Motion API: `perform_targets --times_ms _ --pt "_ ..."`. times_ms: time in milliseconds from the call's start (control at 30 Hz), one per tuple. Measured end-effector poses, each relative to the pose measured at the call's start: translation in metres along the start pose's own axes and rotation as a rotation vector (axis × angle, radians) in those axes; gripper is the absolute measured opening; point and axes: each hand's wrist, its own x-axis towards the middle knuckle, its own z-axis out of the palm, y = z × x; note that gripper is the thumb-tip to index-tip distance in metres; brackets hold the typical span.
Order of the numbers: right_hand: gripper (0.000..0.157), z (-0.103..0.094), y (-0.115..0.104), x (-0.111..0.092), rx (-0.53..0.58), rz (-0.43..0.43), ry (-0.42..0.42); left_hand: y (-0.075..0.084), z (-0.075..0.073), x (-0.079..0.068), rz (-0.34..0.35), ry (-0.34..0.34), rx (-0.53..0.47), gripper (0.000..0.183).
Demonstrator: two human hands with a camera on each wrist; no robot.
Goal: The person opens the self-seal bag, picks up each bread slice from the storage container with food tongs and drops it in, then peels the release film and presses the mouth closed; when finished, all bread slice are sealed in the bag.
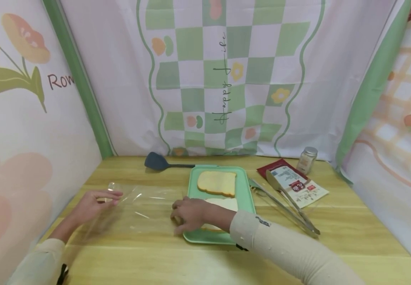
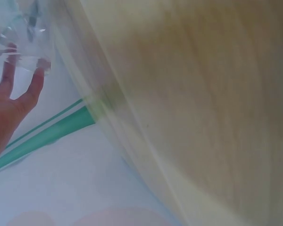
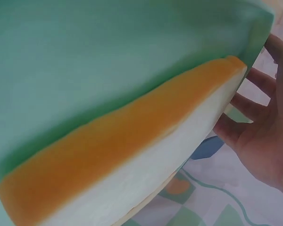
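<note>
In the head view my left hand holds the left end of a clear plastic sheet or bag above the table. Its fingertips meet the crinkled plastic in the left wrist view. My right hand is by the plastic's right end, over the left side of a green tray, fingers loosely bent; whether they touch the plastic is unclear. Two bread slices lie on the tray: the far slice shows whole, and my right wrist partly covers the near slice. In the right wrist view one thick slice appears close up.
Behind the tray lies a dark spatula. Metal tongs rest at the tray's right, partly over a red and white food packet. A small lidded jar stands at the back right. Printed curtains surround the wooden table.
</note>
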Motion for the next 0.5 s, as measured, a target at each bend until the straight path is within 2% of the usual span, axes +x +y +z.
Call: perform_targets --times_ms 233,500 --pt "0.058 0.0022 -0.0022 0.0012 -0.018 0.049 -0.013 0.0013 0.0017 -0.0023 0.010 -0.012 0.010 0.011" --pt "0.046 -0.0016 0.0056 -0.0032 0.000 0.044 0.014 -0.0014 0.0021 -0.0016 -0.012 -0.015 0.042 0.013"
